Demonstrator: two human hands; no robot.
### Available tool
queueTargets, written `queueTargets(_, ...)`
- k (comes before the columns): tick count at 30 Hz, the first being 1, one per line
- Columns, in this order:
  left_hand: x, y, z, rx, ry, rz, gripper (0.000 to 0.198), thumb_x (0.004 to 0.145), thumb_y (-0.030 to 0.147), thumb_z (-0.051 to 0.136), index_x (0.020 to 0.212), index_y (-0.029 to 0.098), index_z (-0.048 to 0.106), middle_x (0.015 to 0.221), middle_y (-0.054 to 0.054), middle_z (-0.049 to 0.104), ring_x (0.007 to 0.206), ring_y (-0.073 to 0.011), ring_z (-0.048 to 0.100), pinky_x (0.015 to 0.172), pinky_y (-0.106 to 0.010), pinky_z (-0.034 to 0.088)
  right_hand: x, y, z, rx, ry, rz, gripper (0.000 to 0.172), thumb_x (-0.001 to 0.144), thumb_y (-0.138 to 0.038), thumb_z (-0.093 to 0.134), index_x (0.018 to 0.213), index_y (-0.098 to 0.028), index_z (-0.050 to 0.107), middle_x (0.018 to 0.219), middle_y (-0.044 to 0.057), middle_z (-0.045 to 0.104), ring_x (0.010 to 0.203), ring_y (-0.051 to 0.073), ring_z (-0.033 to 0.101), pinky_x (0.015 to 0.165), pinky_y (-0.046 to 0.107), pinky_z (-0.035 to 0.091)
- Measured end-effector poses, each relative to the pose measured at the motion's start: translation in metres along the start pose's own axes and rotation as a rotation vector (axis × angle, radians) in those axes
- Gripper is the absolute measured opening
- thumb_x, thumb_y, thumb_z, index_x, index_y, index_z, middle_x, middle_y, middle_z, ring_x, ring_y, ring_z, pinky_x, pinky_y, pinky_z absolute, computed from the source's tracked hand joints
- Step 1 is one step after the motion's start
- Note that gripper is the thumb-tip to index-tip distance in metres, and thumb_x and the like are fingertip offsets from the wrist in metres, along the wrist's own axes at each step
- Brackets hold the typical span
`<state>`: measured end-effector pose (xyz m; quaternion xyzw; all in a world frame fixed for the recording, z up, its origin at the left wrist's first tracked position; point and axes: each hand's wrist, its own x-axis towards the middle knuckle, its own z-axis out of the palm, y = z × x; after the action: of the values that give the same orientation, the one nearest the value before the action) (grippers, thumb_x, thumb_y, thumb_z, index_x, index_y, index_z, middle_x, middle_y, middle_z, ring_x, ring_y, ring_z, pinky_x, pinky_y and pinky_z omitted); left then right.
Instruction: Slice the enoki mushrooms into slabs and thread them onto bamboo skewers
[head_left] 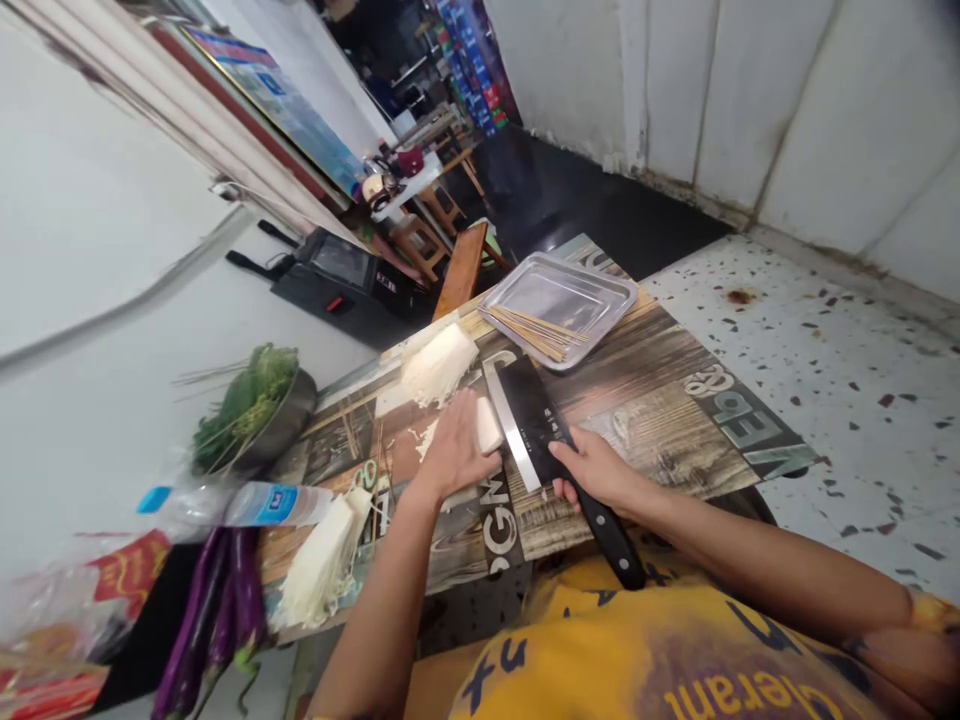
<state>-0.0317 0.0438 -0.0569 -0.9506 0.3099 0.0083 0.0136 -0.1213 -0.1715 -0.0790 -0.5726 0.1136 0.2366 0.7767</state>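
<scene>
My left hand (456, 445) lies over a bundle of enoki mushrooms on the table, holding it down. The bundle's white base end (489, 426) sticks out beside my thumb, and some strands show at the other side; the rest is hidden under the palm. In my right hand (589, 468) is the handle of a black cleaver (534, 415), its bright edge turned toward the base end, a small gap apart. Another enoki bundle (441, 365) lies beyond my left hand. A further enoki bundle (326, 560) rests at the table's near left.
A metal tray (600, 290) with wooden skewers (536, 332) sits at the table's far end. Along the left are a bowl (281, 425) of leafy greens (251, 400), a water bottle (274, 503) and purple eggplants (217, 610). A wooden bench (461, 268) stands beyond the table (675, 440).
</scene>
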Motion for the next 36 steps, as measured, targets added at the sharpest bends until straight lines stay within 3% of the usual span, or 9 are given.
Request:
queueTargets(2, -0.005, 0.01, -0.003, 0.008, 0.034, -0.01, 0.088, 0.078, 0.04, 0.051, 0.147, 0.006, 0.008, 0.154, -0.02, 0.015, 0.142, -0.0345, 0.01, 0.114, -0.054, 0.016, 0.002, 0.002, 0.0, 0.023, 0.007, 0.0, 0.007, 0.093, -0.026, 0.038, 0.088, -0.022, 0.038, 0.046, -0.007, 0.054, 0.033, 0.008, 0.045, 0.032, 0.016, 0.04)
queueTargets(5, -0.013, 0.022, -0.003, -0.026, 0.066, 0.026, 0.074, 0.089, 0.038, 0.038, 0.149, 0.012, 0.003, 0.156, -0.015, 0.011, 0.144, -0.0281, 0.007, 0.116, -0.051, 0.015, 0.003, 0.002, -0.002, 0.037, -0.005, 0.017, 0.007, 0.093, -0.025, 0.037, 0.088, -0.022, 0.038, 0.048, -0.007, 0.055, 0.033, 0.008, 0.046, 0.032, 0.017, 0.04)
queueTargets(10, -0.016, 0.03, 0.012, -0.022, 0.13, -0.11, 0.067, 0.095, 0.041, 0.029, 0.149, 0.011, 0.002, 0.155, -0.018, 0.012, 0.144, -0.0255, 0.006, 0.116, -0.051, 0.016, 0.002, -0.002, -0.005, 0.033, -0.043, 0.037, 0.008, 0.094, -0.024, 0.036, 0.087, -0.022, 0.039, 0.047, -0.007, 0.054, 0.034, 0.009, 0.046, 0.031, 0.016, 0.04)
queueTargets(14, -0.012, 0.027, 0.02, -0.021, 0.158, -0.127, 0.062, 0.097, 0.038, 0.025, 0.149, 0.012, 0.004, 0.155, -0.017, 0.014, 0.144, -0.0241, 0.006, 0.116, -0.05, 0.017, 0.002, -0.004, -0.005, 0.036, -0.075, 0.073, 0.009, 0.094, -0.025, 0.037, 0.086, -0.022, 0.041, 0.046, -0.006, 0.054, 0.033, 0.008, 0.044, 0.031, 0.016, 0.039)
queueTargets(36, -0.01, 0.023, 0.017, -0.047, 0.146, -0.122, 0.061, 0.097, 0.039, 0.026, 0.15, 0.018, 0.003, 0.156, -0.014, 0.015, 0.144, -0.0237, 0.01, 0.116, -0.05, 0.017, 0.003, -0.006, -0.004, -0.025, -0.075, 0.106, 0.01, 0.094, -0.022, 0.036, 0.084, -0.022, 0.038, 0.045, -0.007, 0.052, 0.032, 0.008, 0.043, 0.031, 0.016, 0.039)
